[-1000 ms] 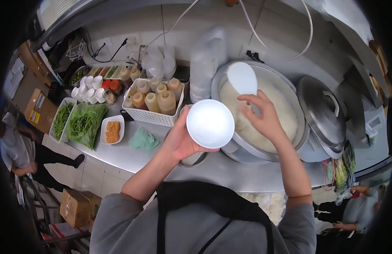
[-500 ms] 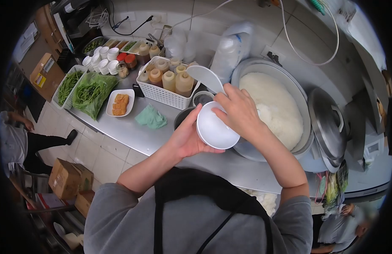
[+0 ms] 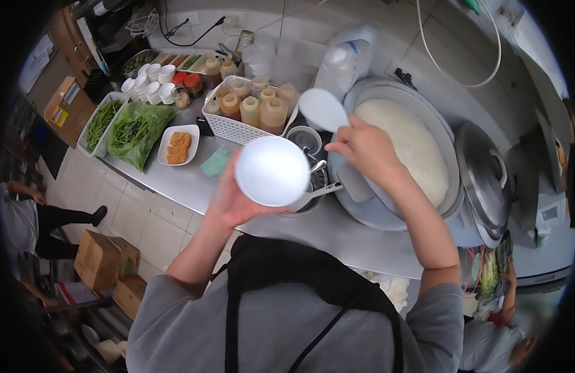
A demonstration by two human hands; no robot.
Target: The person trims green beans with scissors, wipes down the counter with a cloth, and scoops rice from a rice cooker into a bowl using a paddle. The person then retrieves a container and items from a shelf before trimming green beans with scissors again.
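My left hand (image 3: pixel 233 202) is wrapped round the side of a white bowl (image 3: pixel 272 171), its inside facing up; I see only plain white in it. My right hand (image 3: pixel 371 148) grips a white rice paddle (image 3: pixel 323 110) by its handle, the blade pointing up and left, apart from the bowl. Just right of that hand stands a big metal pot (image 3: pixel 362 94) of white rice (image 3: pixel 412 146). Between the bowl and the pot, a container with utensils (image 3: pixel 317 180) sits partly hidden, near a small round metal cup (image 3: pixel 304 140).
A white basket (image 3: pixel 228 130) of sauce bottles stands at the back. Leftward lie a dish of fried pieces (image 3: pixel 178 148), a green cloth (image 3: pixel 216 162), bagged green vegetables (image 3: pixel 138 133) and stacked small cups (image 3: pixel 153 92). A pot lid (image 3: pixel 483 177) leans at right. Other people are at both sides.
My left hand has carried the bowl left and tilted it more upright. My right hand has moved right and down, away from the bowl, with the paddle. The utensil container now shows.
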